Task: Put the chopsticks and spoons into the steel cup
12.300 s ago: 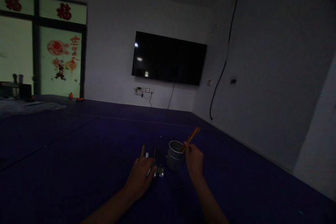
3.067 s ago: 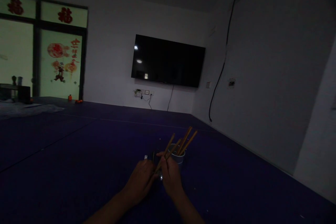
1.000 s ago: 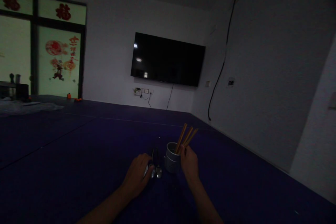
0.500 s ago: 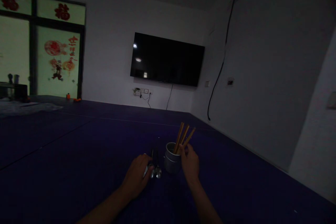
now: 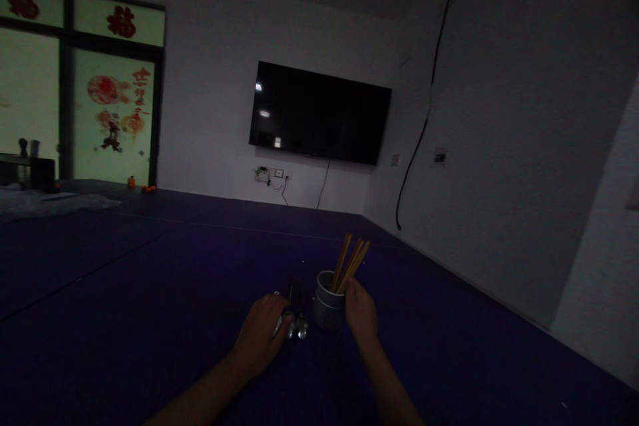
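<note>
A dark grey cup (image 5: pixel 328 311) with a pale rim stands upright on the purple surface, holding several wooden chopsticks (image 5: pixel 351 261) that lean to the right. My right hand (image 5: pixel 361 314) is closed against the cup's right side, thumb near the rim; its other fingers are mostly hidden. To the left of the cup lie metal spoons (image 5: pixel 302 327), bowls toward me and dark handles pointing away. My left hand (image 5: pixel 262 333) curls over the leftmost spoon, with a shiny piece showing between thumb and fingers.
The purple surface (image 5: pixel 200 273) reaches to the walls and has seam lines. A television (image 5: pixel 319 113) hangs on the far wall above sockets. A black cable (image 5: pixel 418 136) runs down the right wall. Plastic sheeting (image 5: pixel 64 203) and small orange things (image 5: pixel 131 182) lie at the far left.
My right hand has let go of the chopstick it pinched and shifted slightly down onto the cup's side. That chopstick now leans closer to the others. My left hand stays put.
</note>
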The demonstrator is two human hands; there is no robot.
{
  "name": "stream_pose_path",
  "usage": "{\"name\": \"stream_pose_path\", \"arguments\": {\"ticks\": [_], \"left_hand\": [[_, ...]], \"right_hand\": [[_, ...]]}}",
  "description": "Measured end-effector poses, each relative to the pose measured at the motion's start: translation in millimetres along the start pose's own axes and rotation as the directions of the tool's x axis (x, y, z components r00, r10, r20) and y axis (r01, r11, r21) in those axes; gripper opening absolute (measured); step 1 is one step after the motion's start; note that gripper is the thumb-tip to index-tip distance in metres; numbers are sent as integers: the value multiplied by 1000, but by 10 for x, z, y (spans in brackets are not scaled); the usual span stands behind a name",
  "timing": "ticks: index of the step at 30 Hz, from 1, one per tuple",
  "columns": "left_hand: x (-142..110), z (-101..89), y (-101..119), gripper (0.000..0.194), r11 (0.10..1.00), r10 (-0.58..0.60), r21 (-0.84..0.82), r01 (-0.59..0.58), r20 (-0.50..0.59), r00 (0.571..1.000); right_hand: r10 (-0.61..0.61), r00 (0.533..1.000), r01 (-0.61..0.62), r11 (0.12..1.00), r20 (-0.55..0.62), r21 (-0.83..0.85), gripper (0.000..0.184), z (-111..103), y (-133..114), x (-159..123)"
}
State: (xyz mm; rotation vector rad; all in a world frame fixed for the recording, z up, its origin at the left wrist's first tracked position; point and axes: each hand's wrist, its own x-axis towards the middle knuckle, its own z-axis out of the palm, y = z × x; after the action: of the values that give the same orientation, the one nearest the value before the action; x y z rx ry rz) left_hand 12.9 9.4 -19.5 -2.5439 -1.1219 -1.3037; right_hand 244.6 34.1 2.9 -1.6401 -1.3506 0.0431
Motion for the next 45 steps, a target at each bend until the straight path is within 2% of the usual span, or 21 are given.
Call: {"name": "stream_pose_path", "arguments": {"ticks": [7,9,11,13,16,19,21,23,24,27,29,31,34,38,45], "left_hand": [[6,-27,1,28,996,-79,34,77,58,995],[11,-27,-12,29,992,-117,59,113,59,991],[17,-25,-27,30,986,-150,88,144,61,987],[25,-25,-43,31,976,-188,120,180,60,980],[39,-25,-72,29,954,-262,172,247,68,963],[49,-22,-107,23,926,-337,217,308,114,934],[51,-19,-127,21,911,-377,238,337,145,915],[46,-17,-138,23,903,-393,251,347,162,905],[42,-17,-140,24,903,-392,257,344,167,905],[29,-21,-137,25,902,-383,282,326,176,907],[24,-22,-134,26,895,-391,304,325,186,902],[21,-15,-138,26,887,-405,318,333,193,894],[18,7,-154,30,889,-404,312,334,194,894],[12,28,-164,31,897,-394,299,326,204,896],[7,34,-134,30,887,-406,326,326,218,887]], "right_hand": [[10,1000,-10,1000,-17,16,61,5,-23,-49],[6,998,-5,1000,-63,11,64,10,-35,-63],[-3,987,6,1000,-160,16,67,-3,-68,-66],[-13,951,26,999,-308,36,67,-45,-128,-65],[-58,856,112,991,-513,75,62,-136,-248,-87],[-200,790,291,954,-580,67,52,-175,-362,-182],[-328,806,409,910,-492,64,46,-136,-432,-291],[-480,841,506,861,-251,52,45,-52,-511,-421],[-538,837,543,839,-102,25,45,-1,-556,-486],[-567,769,610,790,294,-71,45,145,-690,-647],[-515,735,611,785,442,-101,41,213,-749,-710],[-459,725,587,802,514,-112,34,256,-766,-736],[-397,728,559,815,559,-150,28,283,-739,-735],[-356,742,541,818,568,-194,26,283,-715,-723],[-360,744,515,846,563,-140,28,282,-712,-718]]}}
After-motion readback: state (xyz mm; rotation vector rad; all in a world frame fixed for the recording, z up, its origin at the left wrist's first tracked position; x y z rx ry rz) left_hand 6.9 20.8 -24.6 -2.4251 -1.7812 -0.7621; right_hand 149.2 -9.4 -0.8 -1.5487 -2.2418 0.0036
